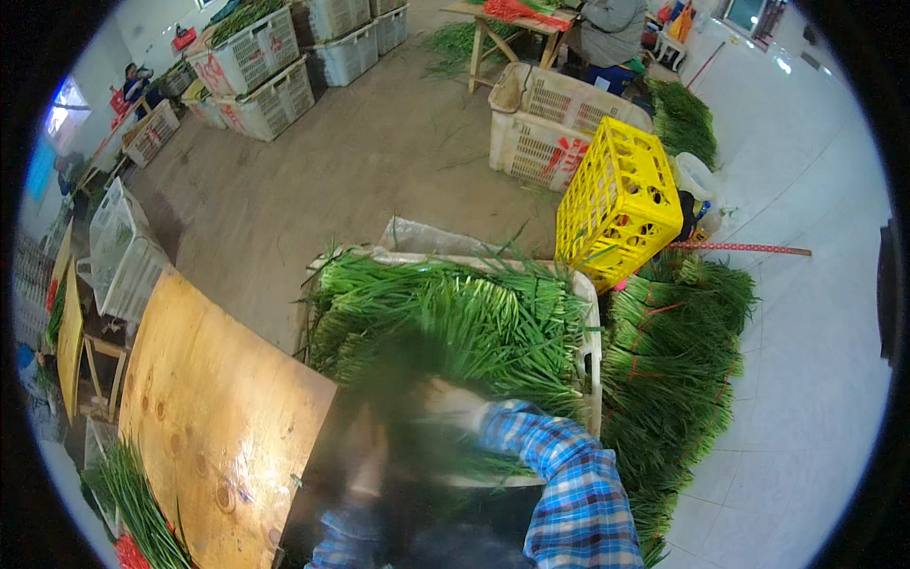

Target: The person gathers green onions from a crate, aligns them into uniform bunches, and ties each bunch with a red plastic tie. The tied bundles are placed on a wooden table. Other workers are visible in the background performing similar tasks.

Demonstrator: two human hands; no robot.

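A pale plastic crate (591, 341) before me is heaped with long green leafy stalks (498, 306) that look like garlic chives. A motion-blurred dark bunch of chives (409, 363) is over the crate's near left part. My right hand (451, 402), below a blue plaid sleeve, is closed around this bunch. On the bunch's left side is my left hand (366, 451), strongly blurred, its fingers not clear. Whether it grips the bunch or only touches it cannot be told.
A wooden board (227, 405) lies at my left, with chives and red ties (131, 551) by its near edge. Tied chive bundles (661, 377) line the right. Ahead stand a yellow crate (618, 199) and a white crate (533, 142). A person (611, 35) is beyond, near a wooden table (512, 18).
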